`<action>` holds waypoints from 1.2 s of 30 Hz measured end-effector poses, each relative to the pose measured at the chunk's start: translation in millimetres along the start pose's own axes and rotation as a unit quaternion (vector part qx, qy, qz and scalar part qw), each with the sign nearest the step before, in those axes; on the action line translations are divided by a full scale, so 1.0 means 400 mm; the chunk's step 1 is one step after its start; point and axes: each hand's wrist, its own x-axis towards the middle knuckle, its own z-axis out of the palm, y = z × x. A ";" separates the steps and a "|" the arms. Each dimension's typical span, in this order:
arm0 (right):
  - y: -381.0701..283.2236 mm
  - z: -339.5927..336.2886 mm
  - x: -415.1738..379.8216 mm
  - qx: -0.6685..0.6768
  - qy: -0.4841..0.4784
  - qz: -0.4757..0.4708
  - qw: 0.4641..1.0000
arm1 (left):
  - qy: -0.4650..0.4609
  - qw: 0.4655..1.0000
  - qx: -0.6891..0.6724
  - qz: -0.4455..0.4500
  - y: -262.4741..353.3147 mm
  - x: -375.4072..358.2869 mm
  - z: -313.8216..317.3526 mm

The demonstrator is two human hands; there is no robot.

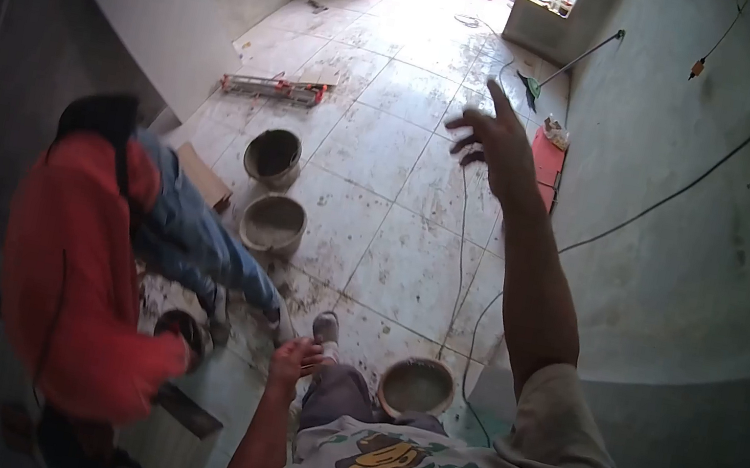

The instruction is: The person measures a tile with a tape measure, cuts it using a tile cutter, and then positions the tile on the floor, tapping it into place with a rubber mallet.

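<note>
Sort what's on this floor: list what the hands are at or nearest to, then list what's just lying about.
At or near the hands:
- left hand, resting on the knee, holding nothing
- right hand, raised, fingers spread, holding nothing
- bucket beside the knee

Lying about:
- two buckets and near a crouching person in red
- tile cutter
- broom against the wall
- cable across the tiles

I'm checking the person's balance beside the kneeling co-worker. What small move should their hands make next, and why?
Probably lower the raised right hand toward the bucket by their knee. That hand is open in the air and holds nothing; the left hand rests empty on the knee, and the co-worker crouches close.
</note>
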 end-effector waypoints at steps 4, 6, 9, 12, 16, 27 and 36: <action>0.110 0.112 0.205 -0.046 -0.011 0.041 0.998 | -0.092 0.995 0.016 -0.019 0.244 0.286 0.076; 0.354 0.120 0.210 -0.151 -0.029 0.171 0.973 | -0.089 0.994 0.049 0.048 0.416 0.353 0.091; 0.712 0.035 0.064 -0.202 -0.052 0.358 0.910 | -0.086 0.993 0.032 0.069 0.577 0.543 0.064; 0.986 -0.151 -0.148 -0.358 -0.179 0.233 0.886 | -0.083 0.995 0.009 0.060 0.677 0.715 0.056; 0.766 -0.166 -0.086 -0.127 0.154 0.590 0.783 | -0.184 0.979 -0.082 -0.027 0.705 0.934 0.110; 0.925 -0.456 1.005 -0.322 0.092 0.437 0.835 | -0.135 0.990 0.045 0.020 1.245 1.347 0.752; 0.806 -0.291 1.958 -0.168 0.056 0.332 0.926 | -0.056 0.997 0.052 -0.017 1.551 1.973 1.000</action>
